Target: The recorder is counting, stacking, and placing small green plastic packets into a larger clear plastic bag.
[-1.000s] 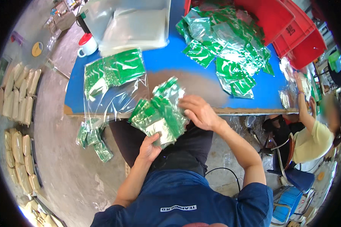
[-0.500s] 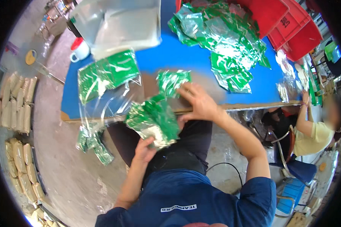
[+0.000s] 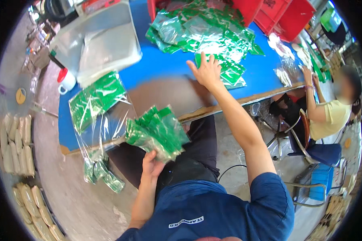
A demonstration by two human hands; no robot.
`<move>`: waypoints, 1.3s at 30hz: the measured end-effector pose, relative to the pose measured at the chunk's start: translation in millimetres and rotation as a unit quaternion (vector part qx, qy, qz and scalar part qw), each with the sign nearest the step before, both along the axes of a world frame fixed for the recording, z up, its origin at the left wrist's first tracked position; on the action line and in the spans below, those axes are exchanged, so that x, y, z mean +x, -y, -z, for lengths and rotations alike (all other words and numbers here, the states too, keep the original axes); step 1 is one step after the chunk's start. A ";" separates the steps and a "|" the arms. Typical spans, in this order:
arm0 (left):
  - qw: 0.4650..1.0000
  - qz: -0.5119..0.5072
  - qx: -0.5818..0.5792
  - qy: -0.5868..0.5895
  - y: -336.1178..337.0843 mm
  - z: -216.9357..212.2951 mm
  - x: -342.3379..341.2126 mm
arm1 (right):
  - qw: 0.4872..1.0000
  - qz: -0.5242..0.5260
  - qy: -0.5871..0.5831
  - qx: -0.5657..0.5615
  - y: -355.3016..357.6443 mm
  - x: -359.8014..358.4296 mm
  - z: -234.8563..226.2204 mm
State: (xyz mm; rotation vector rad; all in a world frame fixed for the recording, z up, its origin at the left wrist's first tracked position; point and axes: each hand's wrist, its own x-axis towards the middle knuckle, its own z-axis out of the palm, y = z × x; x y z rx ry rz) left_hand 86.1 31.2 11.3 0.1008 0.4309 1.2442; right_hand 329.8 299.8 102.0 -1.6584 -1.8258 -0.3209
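Right bare hand has moved to upper centre, spread over heaped shiny green plastic packets; left bare hand, lower centre, pinches fanned flat green packets.

Heap of green packets on blue surface. Right hand, fingers spread, at heap's near edge. Left hand, nearer the body than heap, grips fanned packets. White mug left of heap.

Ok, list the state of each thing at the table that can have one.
Left hand: closed on green packets
Green packets: fanned out
Right hand: open, over packet pile
Packet pile: loose, heaped
Large clear bag: partly filled, lying on table
Mug: upright, red lid on
Pale bin: open, holding clear plastic
Red crates: partly out of view
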 end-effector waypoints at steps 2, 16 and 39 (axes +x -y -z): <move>0.999 -0.021 0.001 -0.025 9.6 -5.3 -4.2 | 0.975 0.010 0.138 -0.173 -0.9 -12.7 5.4; 0.996 -0.037 0.071 0.041 -13.5 -10.6 -6.6 | 0.518 -0.350 -0.680 -0.383 174.6 -76.1 -5.3; 0.997 -0.004 0.069 0.015 -1.0 8.3 -33.7 | 0.457 -0.172 -0.788 -0.375 183.9 -81.7 -15.2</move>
